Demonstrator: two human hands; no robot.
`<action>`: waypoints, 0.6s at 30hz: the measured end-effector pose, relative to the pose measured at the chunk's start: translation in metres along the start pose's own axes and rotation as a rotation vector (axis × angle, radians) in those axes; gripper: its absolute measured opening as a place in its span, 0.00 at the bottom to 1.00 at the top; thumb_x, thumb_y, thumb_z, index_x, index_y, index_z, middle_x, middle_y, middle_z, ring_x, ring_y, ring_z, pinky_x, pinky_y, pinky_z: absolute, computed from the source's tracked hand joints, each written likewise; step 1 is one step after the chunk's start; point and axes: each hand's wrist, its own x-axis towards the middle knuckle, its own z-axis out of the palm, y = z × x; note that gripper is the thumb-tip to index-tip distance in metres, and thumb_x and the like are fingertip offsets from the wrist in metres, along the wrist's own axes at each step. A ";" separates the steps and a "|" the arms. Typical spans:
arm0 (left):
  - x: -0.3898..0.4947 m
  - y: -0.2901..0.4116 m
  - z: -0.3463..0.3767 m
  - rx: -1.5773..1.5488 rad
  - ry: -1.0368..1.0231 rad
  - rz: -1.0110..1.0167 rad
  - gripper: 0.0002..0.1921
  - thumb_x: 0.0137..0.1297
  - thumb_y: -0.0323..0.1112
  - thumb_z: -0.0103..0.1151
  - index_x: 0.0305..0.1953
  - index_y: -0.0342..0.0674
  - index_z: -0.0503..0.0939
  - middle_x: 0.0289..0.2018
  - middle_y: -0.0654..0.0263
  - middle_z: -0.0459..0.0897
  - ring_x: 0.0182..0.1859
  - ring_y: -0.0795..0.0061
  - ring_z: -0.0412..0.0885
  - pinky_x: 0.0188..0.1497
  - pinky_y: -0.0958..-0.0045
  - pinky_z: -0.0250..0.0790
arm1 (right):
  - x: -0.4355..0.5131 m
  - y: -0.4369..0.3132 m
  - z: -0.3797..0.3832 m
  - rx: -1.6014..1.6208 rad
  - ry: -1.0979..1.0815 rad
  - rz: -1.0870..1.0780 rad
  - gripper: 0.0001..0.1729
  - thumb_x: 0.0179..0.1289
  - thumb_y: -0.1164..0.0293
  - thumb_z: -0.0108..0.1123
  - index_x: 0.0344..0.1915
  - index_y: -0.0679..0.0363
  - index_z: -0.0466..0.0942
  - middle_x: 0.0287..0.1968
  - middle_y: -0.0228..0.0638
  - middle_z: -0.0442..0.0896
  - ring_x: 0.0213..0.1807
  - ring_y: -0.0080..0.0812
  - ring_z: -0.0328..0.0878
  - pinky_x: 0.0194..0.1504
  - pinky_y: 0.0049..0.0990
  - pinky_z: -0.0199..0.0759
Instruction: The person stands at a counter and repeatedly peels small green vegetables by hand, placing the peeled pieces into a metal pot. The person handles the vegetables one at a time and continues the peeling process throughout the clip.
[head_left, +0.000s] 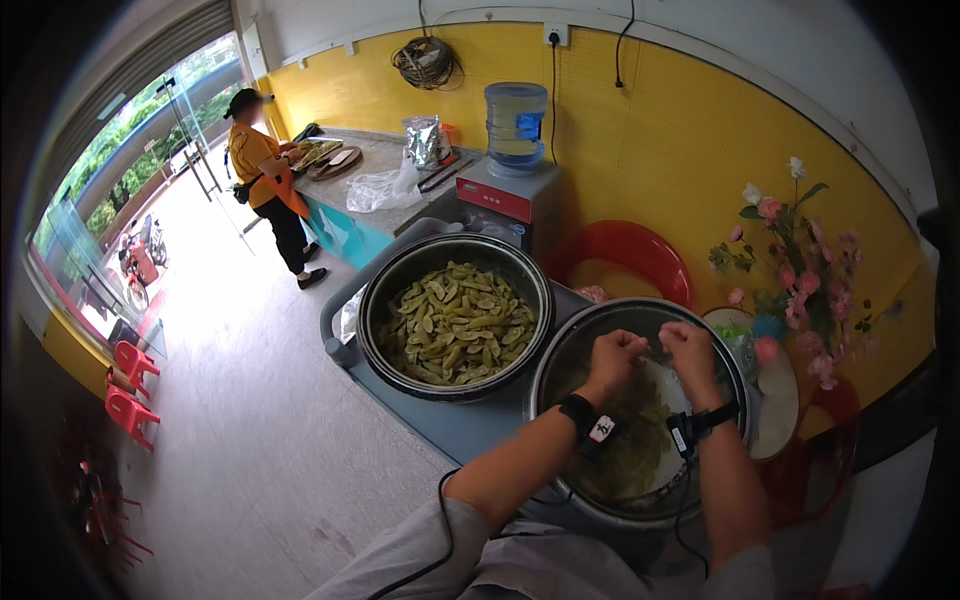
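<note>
My left hand (616, 361) and my right hand (687, 358) are raised side by side over a round metal pot (551, 360), a small gap between them. The fingers of both are bent and pinched together. Whether something small sits between the fingertips is too hard to see. Below my wrists, cut green vegetable pieces (626, 450) lie in the pot, with a pale patch (671, 461) of its inside showing beside them. To the left stands a second round pot (367, 322), holding a heap of sliced green pieces (457, 322). Each wrist wears a black strapped device with a cable.
Both pots rest on a grey cart (405, 420). Behind are a water dispenser (510, 191), a red basin (652, 259) and artificial flowers (806, 281). A person (259, 161) in an orange shirt works at the counter (382, 150). Red stools (131, 412) stand at left.
</note>
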 end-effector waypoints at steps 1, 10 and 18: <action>0.000 0.001 -0.001 0.018 -0.012 -0.026 0.08 0.72 0.35 0.65 0.39 0.36 0.84 0.29 0.71 0.83 0.28 0.81 0.79 0.28 0.77 0.72 | -0.003 0.010 -0.004 -0.015 -0.017 0.067 0.16 0.69 0.71 0.66 0.52 0.69 0.83 0.34 0.35 0.87 0.33 0.25 0.85 0.32 0.24 0.77; -0.003 0.002 -0.008 -0.005 -0.178 -0.165 0.10 0.73 0.33 0.64 0.47 0.33 0.85 0.34 0.68 0.86 0.32 0.81 0.80 0.33 0.75 0.73 | -0.014 0.051 -0.001 0.280 -0.130 0.153 0.07 0.70 0.71 0.64 0.37 0.64 0.83 0.27 0.34 0.86 0.26 0.24 0.83 0.25 0.22 0.75; -0.004 0.013 0.000 0.079 -0.185 -0.159 0.07 0.68 0.31 0.64 0.44 0.36 0.84 0.34 0.68 0.85 0.31 0.80 0.80 0.33 0.77 0.74 | -0.016 0.063 -0.008 0.345 -0.167 0.008 0.07 0.70 0.73 0.63 0.38 0.66 0.84 0.27 0.33 0.86 0.25 0.24 0.84 0.25 0.22 0.76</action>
